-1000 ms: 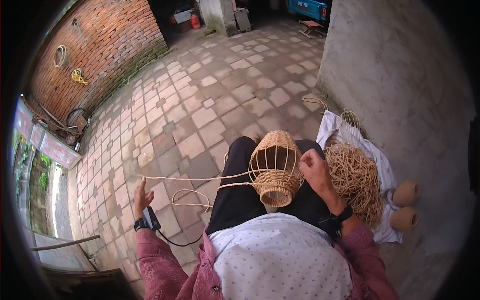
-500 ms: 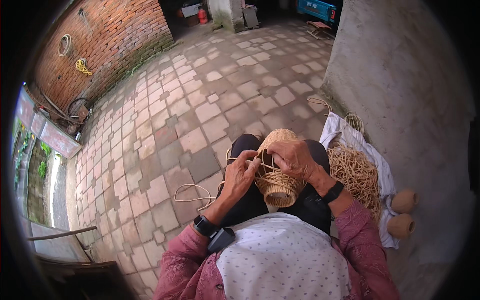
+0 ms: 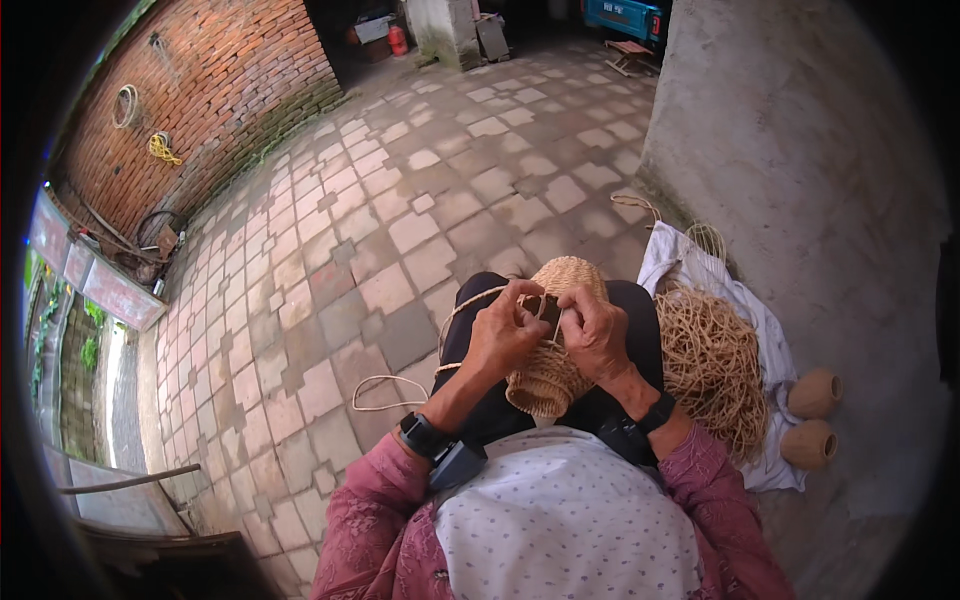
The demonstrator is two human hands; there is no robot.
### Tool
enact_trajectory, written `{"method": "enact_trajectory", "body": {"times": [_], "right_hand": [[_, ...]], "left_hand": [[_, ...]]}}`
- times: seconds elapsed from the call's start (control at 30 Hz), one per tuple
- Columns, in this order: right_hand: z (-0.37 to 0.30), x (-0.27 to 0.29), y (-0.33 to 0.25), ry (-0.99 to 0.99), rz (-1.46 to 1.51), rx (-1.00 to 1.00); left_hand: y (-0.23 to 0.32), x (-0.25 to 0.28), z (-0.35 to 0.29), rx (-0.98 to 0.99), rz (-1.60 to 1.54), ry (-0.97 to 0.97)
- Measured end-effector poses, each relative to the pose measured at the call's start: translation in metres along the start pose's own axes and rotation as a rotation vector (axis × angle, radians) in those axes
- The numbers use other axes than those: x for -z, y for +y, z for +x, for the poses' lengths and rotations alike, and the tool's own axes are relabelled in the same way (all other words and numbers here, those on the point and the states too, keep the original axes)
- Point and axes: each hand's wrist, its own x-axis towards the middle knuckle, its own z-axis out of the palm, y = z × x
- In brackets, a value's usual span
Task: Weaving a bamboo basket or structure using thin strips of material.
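A woven straw basket (image 3: 568,272) lies across my lap between my knees, its round rimmed end toward me. Midway along its side is a dark gap crossed by a few strands. At the left of this gap my left hand (image 3: 506,338) is closed in a pinch on a straw cord (image 3: 446,325). The cord's slack runs over my left thigh and loops out above the paving. My right hand (image 3: 597,338) pinches a strand at the gap's right side, its other fingers curled against the basket. The fingertips partly hide where the strands cross.
By my right leg a heap of loose straw cord (image 3: 708,365) lies on a white cloth (image 3: 668,250). Two small round tan pots (image 3: 815,393) (image 3: 808,445) rest beside it, near a grey wall (image 3: 800,180). Paving (image 3: 400,230) stretches ahead to a brick wall (image 3: 220,90).
My left hand has moved right and up, closer to my right hand, which has shifted slightly down. The basket has tilted, its near end swinging left. The view has shifted a little.
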Motion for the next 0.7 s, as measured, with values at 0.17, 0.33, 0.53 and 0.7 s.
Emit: {"method": "enact_trajectory", "body": {"times": [0.17,0.33,0.53,0.7], "right_hand": [[-0.006,0.002,0.009,0.036,0.054,-0.127],[-0.005,0.006,0.01,0.026,0.065,-0.14],[-0.007,0.006,0.01,0.013,0.08,-0.177],[-0.006,0.005,0.005,0.018,0.094,-0.18]], "left_hand": [[-0.008,0.007,-0.022,-0.04,0.015,0.181],[-0.071,0.043,-0.033,0.003,0.254,0.244],[-0.057,0.052,-0.021,0.374,-0.692,-0.056],[-0.039,0.024,-0.008,0.189,-0.504,-0.134]]}}
